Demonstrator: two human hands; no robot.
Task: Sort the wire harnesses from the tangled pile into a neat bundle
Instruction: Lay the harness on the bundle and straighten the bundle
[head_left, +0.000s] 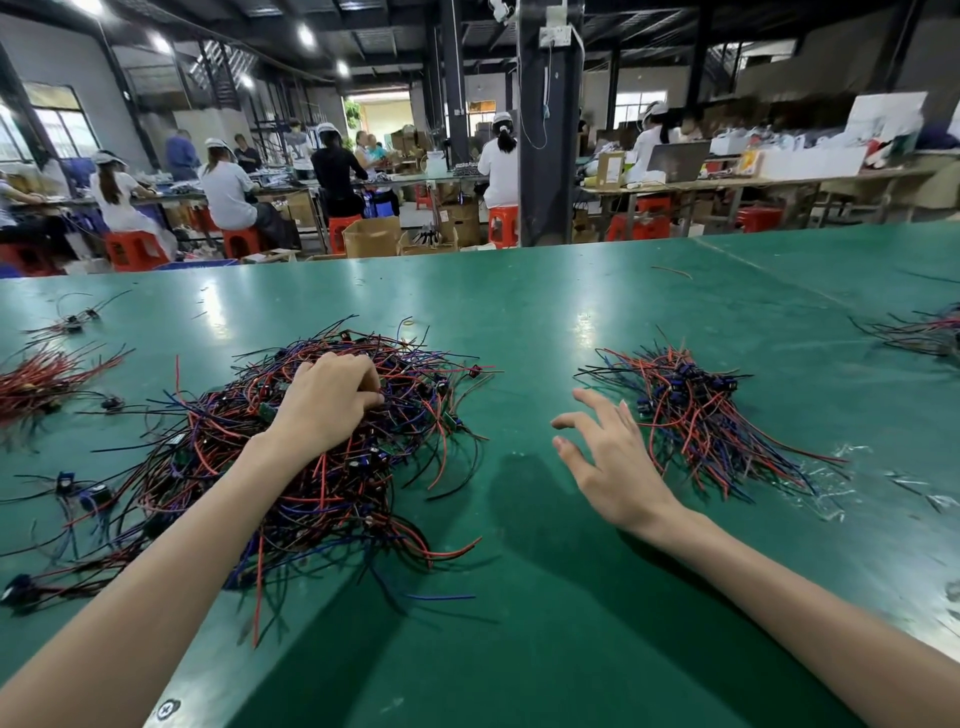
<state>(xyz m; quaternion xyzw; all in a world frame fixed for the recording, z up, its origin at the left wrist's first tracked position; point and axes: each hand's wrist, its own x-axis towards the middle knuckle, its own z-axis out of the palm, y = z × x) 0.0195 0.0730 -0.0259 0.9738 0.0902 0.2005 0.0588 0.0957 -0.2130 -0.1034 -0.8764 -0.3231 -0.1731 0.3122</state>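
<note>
L hand (327, 400) sits on top of the pile (337, 499), palm down, fingers curled into the wires & gripping a clump; its forearm runs over the pile's near side. Pile = tangled red, black, blue & purple wires w/ small dark connectors, left of centre on the green table (519, 322); strands stray out on all sides, some twd the near edge.

R hand (608, 457) is wide, fingers spread & thumb out, holding nothing; it hovers over the table just left of the bundle (696, 415), fingertips near its left edge; can't tell if they touch. Bundle lies right of centre, well apart from the pile; blue connectors grouped at its far end, red/black/blue wires running roughly parallel twd the near right. The R hand's shadow falls on the table between pile & bundle.

Far left: a sheaf of red wires (36, 379); a few loose harnesses (83, 493) near the pile's left side, more small ones further back. Right edge: another heap (930, 332), partly cut off. Clear plastic scraps (831, 483) just right of the bundle.

Behind the table: workers (228, 192) in white caps seated on red stools (135, 249) at long benches; cardboard boxes (371, 236) on the floor; a dark pillar (550, 156).
</note>
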